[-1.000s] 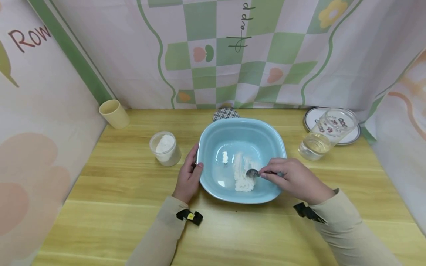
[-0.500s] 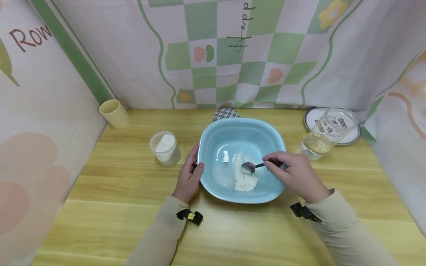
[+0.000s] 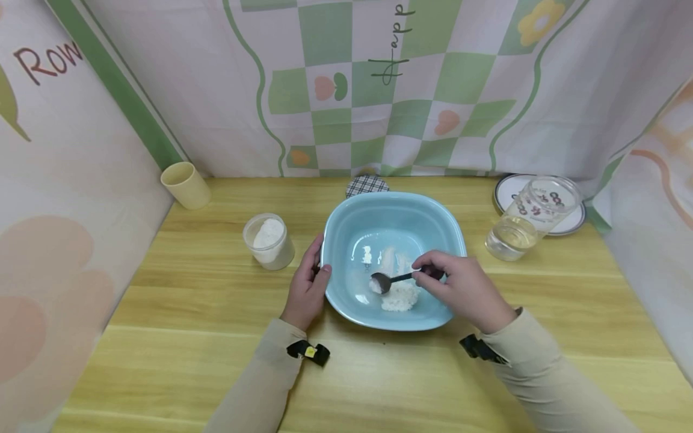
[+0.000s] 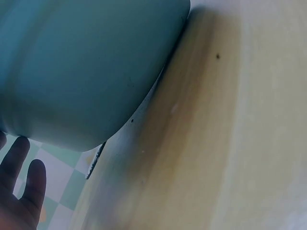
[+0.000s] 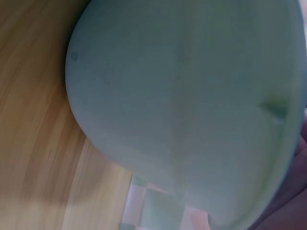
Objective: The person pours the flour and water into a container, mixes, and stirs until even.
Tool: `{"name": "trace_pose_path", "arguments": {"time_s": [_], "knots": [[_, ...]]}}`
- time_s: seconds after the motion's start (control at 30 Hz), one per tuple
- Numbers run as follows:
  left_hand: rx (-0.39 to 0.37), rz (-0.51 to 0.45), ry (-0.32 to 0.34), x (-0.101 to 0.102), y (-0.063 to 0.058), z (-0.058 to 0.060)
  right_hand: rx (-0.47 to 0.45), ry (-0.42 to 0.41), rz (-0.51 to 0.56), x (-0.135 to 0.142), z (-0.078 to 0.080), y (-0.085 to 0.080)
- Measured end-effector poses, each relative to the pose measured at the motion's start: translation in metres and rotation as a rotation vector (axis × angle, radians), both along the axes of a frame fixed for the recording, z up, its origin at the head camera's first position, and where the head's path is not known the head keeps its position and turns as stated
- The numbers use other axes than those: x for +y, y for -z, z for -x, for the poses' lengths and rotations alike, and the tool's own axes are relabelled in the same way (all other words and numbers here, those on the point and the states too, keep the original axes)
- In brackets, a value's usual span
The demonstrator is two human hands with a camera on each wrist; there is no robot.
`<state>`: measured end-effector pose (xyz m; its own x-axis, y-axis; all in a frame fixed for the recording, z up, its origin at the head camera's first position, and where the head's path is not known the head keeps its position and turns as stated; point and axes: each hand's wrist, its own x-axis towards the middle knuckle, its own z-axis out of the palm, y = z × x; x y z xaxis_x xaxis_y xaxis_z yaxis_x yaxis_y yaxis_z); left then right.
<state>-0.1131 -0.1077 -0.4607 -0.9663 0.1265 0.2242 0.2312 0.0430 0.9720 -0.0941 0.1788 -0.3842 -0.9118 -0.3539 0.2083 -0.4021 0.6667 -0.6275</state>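
A light blue basin (image 3: 346, 225) stands on the table with white powder (image 3: 399, 299) spread over its bottom. My left hand (image 3: 305, 288) holds the basin's left side, thumb at the rim and fingers along the outer wall. In the left wrist view some fingers (image 4: 34, 184) lie near that wall. Over the basin my right hand (image 3: 465, 288) pinches the handle of a small dark spoon (image 3: 383, 281). White powder shows at the spoon's tip, above the powder's left edge. In the right wrist view, the basin wall (image 5: 168, 96) hides the spoon.
An open jar of white powder (image 3: 269, 242) stands left of the basin. To the right is a clear jar (image 3: 511, 237) with pale liquid, before a patterned plate (image 3: 574, 222). A yellow cup (image 3: 186, 185) and a checked round piece (image 3: 367, 185) are at the back.
My right hand has carried the spoon leftward and slightly down across the powder, after pulling back a little to the upper right. The left hand and basin have stayed in place.
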Motion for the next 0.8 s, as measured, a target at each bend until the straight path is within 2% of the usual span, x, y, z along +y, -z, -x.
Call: {"name": "trace_pose_path", "arguments": {"time_s": [0.13, 0.5, 0.67, 0.8], "knots": [[0.004, 0.011, 0.0, -0.0005, 0.0004, -0.0001, -0.042, -0.037, -0.082, -0.0023, -0.0004, 0.0019], [0.038, 0.011, 0.014, -0.0018, 0.001, -0.0011, -0.005, -0.109, -0.175, -0.0043, -0.0008, 0.0037], [0.033, 0.022, 0.01, -0.0021, 0.0013, -0.0013, -0.063, -0.128, -0.154, -0.0053, -0.0014, 0.0022], [0.035, 0.027, 0.007, -0.0022, 0.002, -0.0015, -0.15, -0.119, -0.084, -0.0028, -0.0012, -0.0006]]}}
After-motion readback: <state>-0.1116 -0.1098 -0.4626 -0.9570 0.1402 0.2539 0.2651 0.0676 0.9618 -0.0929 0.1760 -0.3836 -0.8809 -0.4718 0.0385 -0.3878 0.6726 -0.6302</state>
